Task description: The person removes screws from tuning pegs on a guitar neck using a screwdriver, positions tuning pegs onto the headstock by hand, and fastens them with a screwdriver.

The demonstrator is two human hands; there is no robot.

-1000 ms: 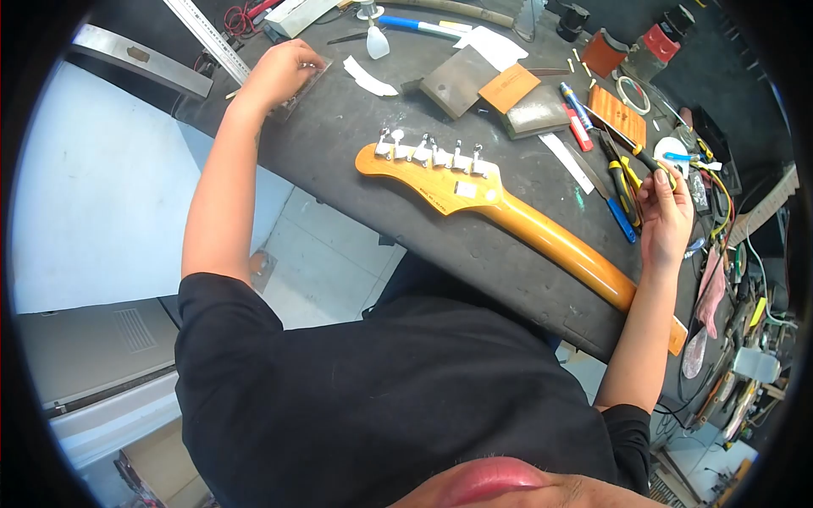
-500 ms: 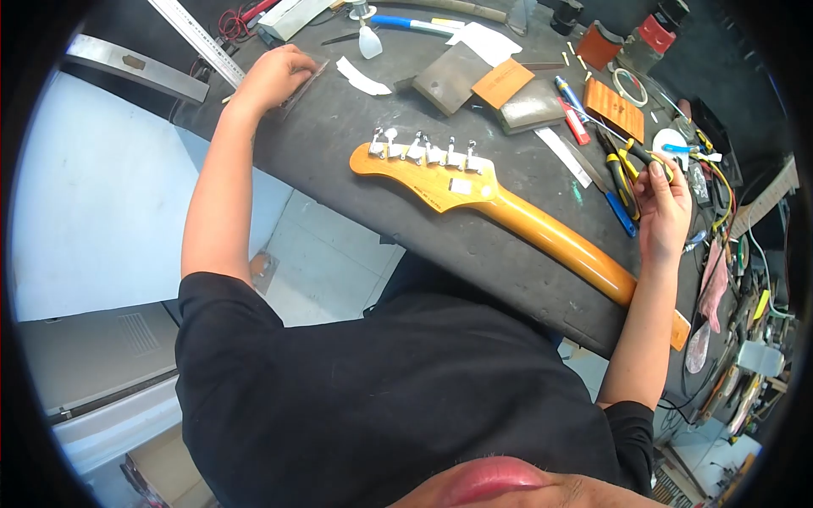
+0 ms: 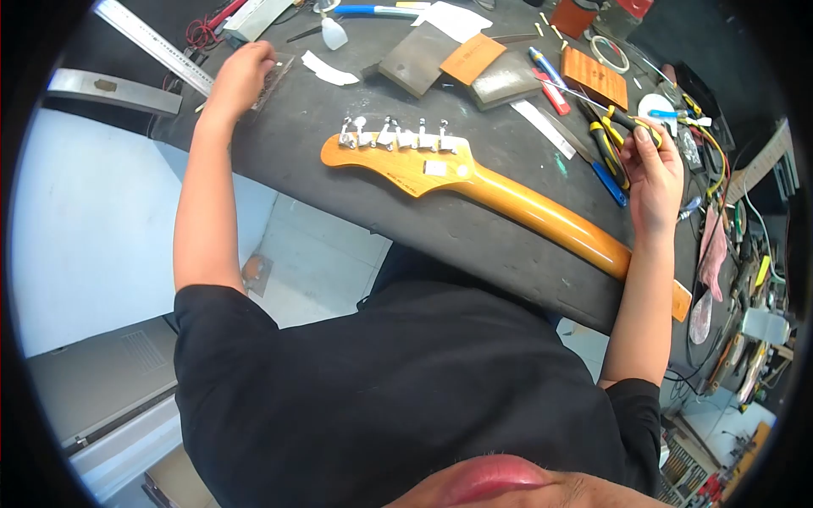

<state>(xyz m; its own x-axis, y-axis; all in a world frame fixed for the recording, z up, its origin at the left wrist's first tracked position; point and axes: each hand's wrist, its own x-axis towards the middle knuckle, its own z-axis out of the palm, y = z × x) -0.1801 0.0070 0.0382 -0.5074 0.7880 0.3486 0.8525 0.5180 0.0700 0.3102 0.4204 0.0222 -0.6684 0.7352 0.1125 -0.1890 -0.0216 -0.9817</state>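
Observation:
My right hand [image 3: 654, 173] is closed round the yellow-and-black handle of a screwdriver [image 3: 637, 127], its thin shaft pointing to the upper left over the bench. At the far left of the bench, the fingers of my left hand [image 3: 243, 78] are curled together at a small clear plastic bag or tray [image 3: 275, 83]; what they pinch is hidden. Between my arms lies a guitar neck [image 3: 542, 212], back side up, its amber headstock [image 3: 398, 162] to the left with a row of metal tuning pegs [image 3: 394, 140]. My right forearm crosses above the heel end.
Flat metal blocks [image 3: 417, 61], a tan leather-like piece [image 3: 472, 57], a ruler strip [image 3: 542, 129] and pliers [image 3: 608, 152] lie beyond the neck. A small white bottle [image 3: 333, 34] stands at the back. Cluttered tools and cables [image 3: 737, 245] line the right side.
The whole view has shifted, so the bench and its things appear farther up and left. Both hands stay at about the same places on the bench; the screwdriver is still held.

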